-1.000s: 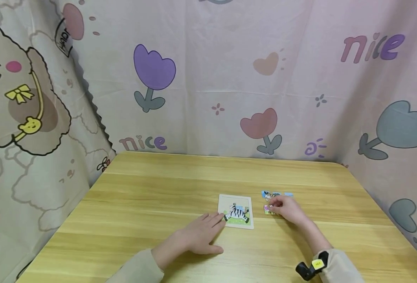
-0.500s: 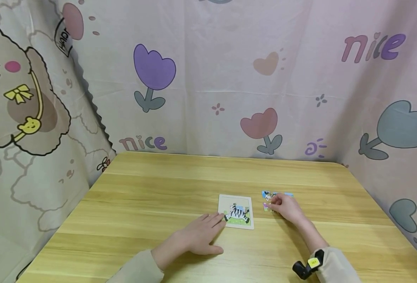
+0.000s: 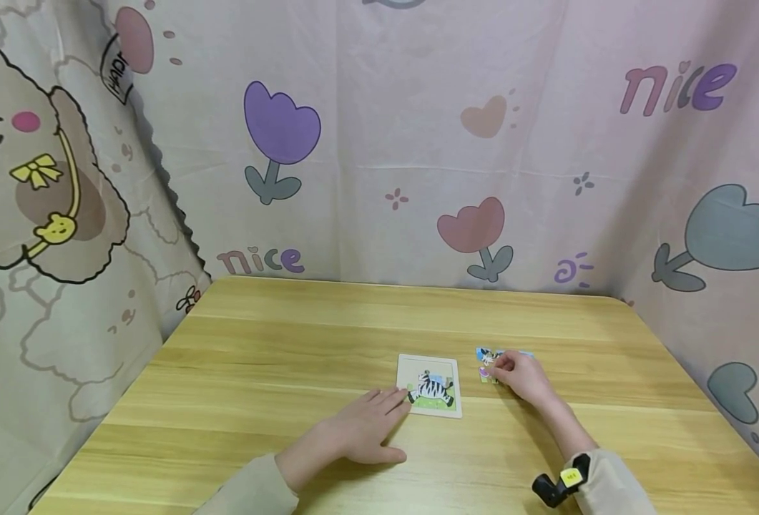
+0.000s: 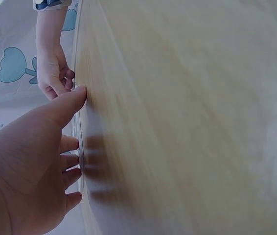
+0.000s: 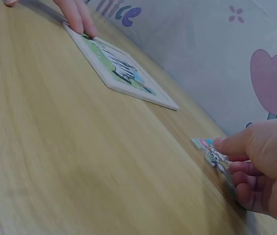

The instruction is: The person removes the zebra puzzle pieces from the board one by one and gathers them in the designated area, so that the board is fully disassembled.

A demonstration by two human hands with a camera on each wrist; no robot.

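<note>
A white-framed puzzle board point(image 3: 414, 365) lies on the table, its lower part filled by zebra pieces point(image 3: 435, 390). My left hand point(image 3: 366, 427) lies flat with straight fingers, the fingertips resting on the board's left edge. Right of the board, my right hand point(image 3: 524, 376) pinches a small puzzle piece point(image 3: 484, 375) with pink and green on it, between thumb and fingers. Just beyond it lie blue puzzle pieces point(image 3: 485, 355) with a black-and-white animal. In the right wrist view the pinched piece point(image 5: 200, 143) is low at the tabletop, and the fingers partly hide the pieces behind.
The wooden table point(image 3: 289, 336) reaches back to a patterned curtain point(image 3: 366, 143), which also hangs along both sides. A black device with a yellow label point(image 3: 562, 483) is strapped to the right wrist.
My right hand has shifted slightly away from me, sliding the pink-and-green puzzle piece up close to the blue ones. My left hand and the board have stayed put.
</note>
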